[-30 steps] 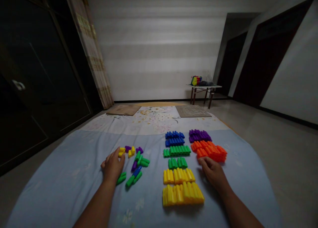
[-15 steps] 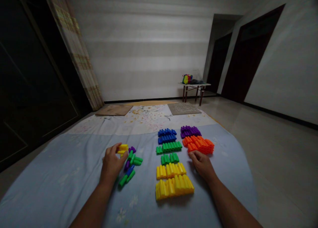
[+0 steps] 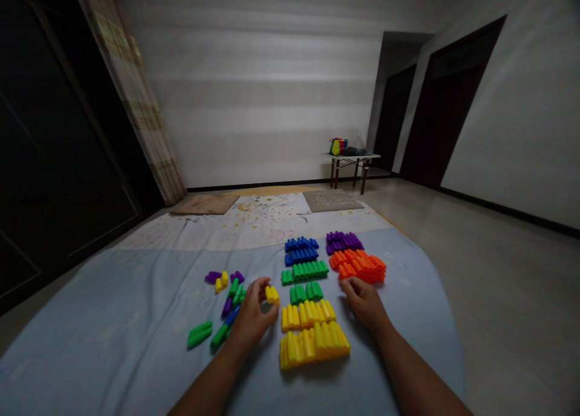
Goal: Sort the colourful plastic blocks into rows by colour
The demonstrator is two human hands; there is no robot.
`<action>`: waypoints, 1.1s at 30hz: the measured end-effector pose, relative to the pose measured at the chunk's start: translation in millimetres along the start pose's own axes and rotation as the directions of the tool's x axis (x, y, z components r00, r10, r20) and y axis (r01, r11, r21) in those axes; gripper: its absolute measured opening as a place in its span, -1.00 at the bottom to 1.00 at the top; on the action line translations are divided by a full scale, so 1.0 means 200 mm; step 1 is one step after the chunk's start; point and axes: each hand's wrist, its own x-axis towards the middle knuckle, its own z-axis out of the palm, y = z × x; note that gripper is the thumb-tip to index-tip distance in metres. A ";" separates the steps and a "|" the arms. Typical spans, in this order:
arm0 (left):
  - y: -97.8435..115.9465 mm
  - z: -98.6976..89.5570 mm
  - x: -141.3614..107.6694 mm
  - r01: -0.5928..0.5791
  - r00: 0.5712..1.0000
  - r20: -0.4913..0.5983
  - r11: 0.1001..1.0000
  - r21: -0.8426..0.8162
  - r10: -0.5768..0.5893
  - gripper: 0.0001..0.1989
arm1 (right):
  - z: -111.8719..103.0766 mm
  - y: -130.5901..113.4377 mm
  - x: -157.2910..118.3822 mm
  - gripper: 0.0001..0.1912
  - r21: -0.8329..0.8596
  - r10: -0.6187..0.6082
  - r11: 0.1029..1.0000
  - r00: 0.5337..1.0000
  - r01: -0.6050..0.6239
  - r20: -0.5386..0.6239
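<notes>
My left hand [image 3: 254, 316] is closed with a yellow plastic toy block [image 3: 272, 294] between thumb and fingers, just left of the sorted rows. Beneath and beside its wrist lie loose green blocks [image 3: 200, 335], a yellow block [image 3: 222, 281] and purple blocks [image 3: 212, 277]; the hand partly hides others. My right hand [image 3: 366, 301] rests with curled fingers at the near edge of the orange blocks [image 3: 360, 266]; whether it grips anything is hidden. Between my hands stand rows of yellow blocks [image 3: 315, 344] and green blocks [image 3: 310, 271].
Blue blocks [image 3: 301, 251] and purple blocks [image 3: 344, 242] sit at the far end of the rows. The pale blue cloth [image 3: 136, 319] has some wrinkles. Two flat mats [image 3: 333, 201] lie farther back. A small table [image 3: 351, 156] holding a colourful bag stands near the wall.
My left hand has moved right from the loose pile with a yellow block, uncovering green and purple pieces at left. My right hand has stayed beside the orange blocks.
</notes>
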 end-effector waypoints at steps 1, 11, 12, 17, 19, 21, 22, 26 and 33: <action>0.00 0.00 -0.01 -0.010 1.000 0.020 1.000 0.028 0.009 -0.60 | 0.00 0.00 0.00 -0.65 0.001 0.002 1.000 1.000 -0.002 0.001; -0.01 -0.08 -0.01 -0.064 0.980 0.199 0.966 0.252 0.014 -0.66 | -0.01 0.00 0.00 -0.65 0.035 0.009 0.999 1.000 -0.009 -0.007; -0.01 -0.09 -0.01 -0.067 0.978 0.209 0.961 0.269 0.010 -0.63 | -0.01 0.01 0.00 -0.65 0.036 0.012 0.999 1.000 -0.011 -0.007; -0.04 -0.12 0.01 -0.065 0.970 0.241 0.941 0.332 -0.018 -0.53 | -0.01 0.01 0.00 -0.63 0.026 0.007 1.000 1.000 -0.007 -0.008; -0.05 -0.12 0.01 -0.056 0.972 0.231 0.938 0.342 -0.026 -0.54 | -0.01 0.00 0.00 -0.63 0.033 0.002 0.999 1.000 -0.002 -0.013; -0.05 -0.12 0.01 -0.060 0.974 0.224 0.943 0.326 -0.016 -0.54 | -0.01 -0.01 0.00 -0.63 0.043 0.001 0.999 1.000 -0.001 -0.015; -0.04 -0.12 0.01 -0.062 0.975 0.222 0.949 0.310 -0.008 -0.53 | -0.01 -0.01 0.00 -0.63 0.046 0.000 0.999 1.000 0.001 -0.018; 0.02 -0.09 0.00 -0.075 0.967 0.255 0.975 0.209 0.020 -0.50 | -0.02 -0.02 0.00 -0.64 0.042 -0.009 0.999 0.999 0.010 -0.032; 0.09 -0.04 -0.04 -0.095 0.932 0.358 0.991 0.099 0.054 -0.52 | -0.01 -0.01 0.00 -0.67 0.049 -0.001 0.999 1.000 0.002 -0.020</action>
